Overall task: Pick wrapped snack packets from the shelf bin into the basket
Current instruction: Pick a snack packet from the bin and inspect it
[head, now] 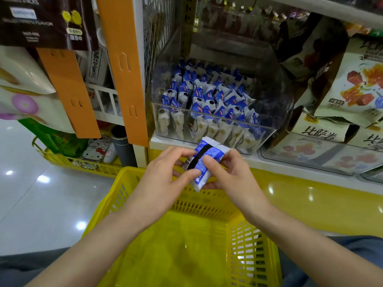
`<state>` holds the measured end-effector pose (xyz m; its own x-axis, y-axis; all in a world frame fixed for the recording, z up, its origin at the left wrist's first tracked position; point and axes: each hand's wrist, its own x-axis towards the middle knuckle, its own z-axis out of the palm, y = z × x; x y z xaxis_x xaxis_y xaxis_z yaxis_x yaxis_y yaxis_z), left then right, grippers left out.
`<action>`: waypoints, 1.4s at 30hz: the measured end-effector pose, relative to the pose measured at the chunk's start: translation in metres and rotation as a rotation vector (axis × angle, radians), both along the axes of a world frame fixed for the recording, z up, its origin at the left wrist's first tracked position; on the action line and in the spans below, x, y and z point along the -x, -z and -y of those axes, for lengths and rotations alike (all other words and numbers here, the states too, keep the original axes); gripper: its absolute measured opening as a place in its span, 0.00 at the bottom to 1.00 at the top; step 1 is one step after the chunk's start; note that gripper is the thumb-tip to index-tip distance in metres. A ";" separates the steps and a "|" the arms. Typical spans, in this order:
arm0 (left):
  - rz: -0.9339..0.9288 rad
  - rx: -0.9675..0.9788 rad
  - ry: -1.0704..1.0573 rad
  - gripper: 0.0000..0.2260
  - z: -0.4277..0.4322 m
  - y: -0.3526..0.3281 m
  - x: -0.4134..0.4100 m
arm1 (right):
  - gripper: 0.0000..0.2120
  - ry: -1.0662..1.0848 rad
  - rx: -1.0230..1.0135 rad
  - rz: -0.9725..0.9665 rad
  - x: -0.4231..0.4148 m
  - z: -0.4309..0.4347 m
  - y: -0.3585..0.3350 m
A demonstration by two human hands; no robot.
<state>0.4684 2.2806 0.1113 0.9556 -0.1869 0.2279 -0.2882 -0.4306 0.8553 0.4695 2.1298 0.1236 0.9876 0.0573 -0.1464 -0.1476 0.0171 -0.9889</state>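
Glossy plastic-film packet (204, 162), perforated yellow plastic basket (246, 251), clear plastic bin (275, 96)

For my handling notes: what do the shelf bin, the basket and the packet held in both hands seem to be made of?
The shelf bin: clear, rigid, glossy plastic; the stocked packets show through its wall. The basket: yellow moulded plastic with slotted walls and a slight sheen. The held packet: thin glossy film, probably plastic, with crimped end seals.

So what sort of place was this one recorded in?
Most likely a shop's snack aisle: a clear shelf bin packed with blue-and-white wrapped packets, printed snack bags stacked on the shelf beside it, and a yellow shopping basket below one held packet.
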 end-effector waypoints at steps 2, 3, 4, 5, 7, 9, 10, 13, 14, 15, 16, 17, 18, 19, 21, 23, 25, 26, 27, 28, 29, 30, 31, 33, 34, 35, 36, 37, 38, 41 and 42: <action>0.003 0.027 0.000 0.14 -0.001 -0.001 -0.001 | 0.06 -0.007 -0.003 0.018 0.001 0.001 0.000; 0.010 0.030 -0.003 0.13 -0.001 -0.001 0.000 | 0.07 -0.013 -0.005 0.027 0.002 0.001 0.000; 0.018 0.025 -0.004 0.13 -0.001 0.000 0.000 | 0.07 -0.019 0.002 0.035 0.002 0.000 0.000; 0.026 0.012 -0.002 0.13 -0.001 0.000 0.000 | 0.07 -0.024 0.018 0.043 0.002 0.001 0.001; 0.049 -0.027 0.016 0.14 -0.002 0.000 0.000 | 0.08 -0.025 0.049 0.055 0.002 0.001 0.002; 0.085 -0.076 0.033 0.11 -0.003 0.000 0.002 | 0.10 -0.029 0.067 0.065 0.003 0.001 0.003; 0.108 -0.116 0.029 0.10 -0.003 0.000 0.003 | 0.10 -0.032 0.083 0.071 0.003 0.000 0.004; 0.161 -0.306 -0.022 0.09 -0.001 -0.001 0.010 | 0.12 -0.048 0.196 0.118 0.006 -0.003 0.007; 0.174 -0.368 -0.035 0.09 -0.001 -0.002 0.011 | 0.13 -0.053 0.278 0.157 0.007 -0.004 0.008; 0.189 -0.420 -0.041 0.09 0.000 -0.003 0.011 | 0.13 -0.064 0.356 0.196 0.009 -0.004 0.010; 0.205 -0.450 -0.042 0.09 0.000 -0.004 0.011 | 0.14 -0.075 0.410 0.226 0.010 -0.005 0.011; 0.220 -0.451 -0.042 0.08 -0.001 -0.004 0.011 | 0.14 -0.082 0.437 0.244 0.011 -0.005 0.011; 0.225 -0.421 -0.048 0.07 -0.001 -0.004 0.010 | 0.15 -0.087 0.447 0.253 0.011 -0.005 0.012; 0.214 -0.366 -0.062 0.06 -0.001 -0.004 0.010 | 0.15 -0.090 0.450 0.261 0.011 -0.005 0.012; 0.175 -0.248 -0.100 0.04 -0.001 -0.002 0.008 | 0.15 -0.093 0.449 0.273 0.009 -0.006 0.012; 0.132 -0.173 -0.131 0.03 -0.002 -0.001 0.005 | 0.14 -0.105 0.409 0.253 0.008 -0.006 0.011; 0.078 -0.079 -0.168 0.06 -0.003 0.000 0.000 | 0.14 -0.149 0.304 0.229 0.007 -0.005 0.009; 0.030 -0.007 -0.182 0.07 -0.003 -0.002 -0.002 | 0.15 -0.180 0.264 0.227 0.007 -0.004 0.008; -0.048 0.100 -0.178 0.09 -0.003 -0.004 -0.004 | 0.16 -0.205 0.251 0.235 0.007 -0.004 0.006; -0.156 0.254 -0.144 0.10 -0.002 -0.008 -0.003 | 0.18 -0.220 0.257 0.245 0.007 -0.003 0.005; -0.285 0.429 -0.075 0.10 -0.001 -0.012 -0.002 | 0.19 -0.217 0.274 0.260 0.007 -0.002 0.004; -0.406 0.561 -0.002 0.11 0.001 -0.015 0.001 | 0.21 -0.198 0.290 0.273 0.006 -0.002 0.003; -0.471 0.613 0.059 0.12 0.004 -0.016 0.003 | 0.23 -0.170 0.300 0.282 0.006 -0.001 0.003; -0.455 0.578 0.107 0.11 0.010 -0.016 0.007 | 0.29 -0.111 0.311 0.274 0.006 -0.002 0.004; -0.420 0.549 0.081 0.09 0.011 -0.017 0.007 | 0.32 -0.091 0.319 0.253 0.006 -0.002 0.004; -0.391 0.525 0.044 0.07 0.011 -0.016 0.006 | 0.35 -0.077 0.326 0.222 0.005 -0.003 0.004; -0.367 0.501 0.015 0.07 0.010 -0.016 0.004 | 0.36 -0.072 0.331 0.191 0.003 -0.003 0.004; -0.344 0.468 0.004 0.08 0.008 -0.015 0.002 | 0.34 -0.079 0.329 0.168 0.001 -0.002 0.003; -0.321 0.427 0.007 0.08 0.005 -0.015 0.000 | 0.30 -0.097 0.321 0.155 -0.001 -0.001 0.002; -0.263 0.295 0.018 0.08 -0.001 -0.012 -0.003 | 0.07 -0.144 0.288 0.172 -0.005 0.004 -0.004; -0.224 0.195 0.006 0.07 -0.002 -0.011 -0.003 | 0.04 -0.142 0.286 0.180 -0.007 0.006 -0.005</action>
<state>0.4712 2.2829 0.1225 0.9851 -0.1665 0.0433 -0.0848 -0.2505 0.9644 0.4763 2.1239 0.1282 0.9840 0.1780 -0.0009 0.0483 -0.2718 -0.9611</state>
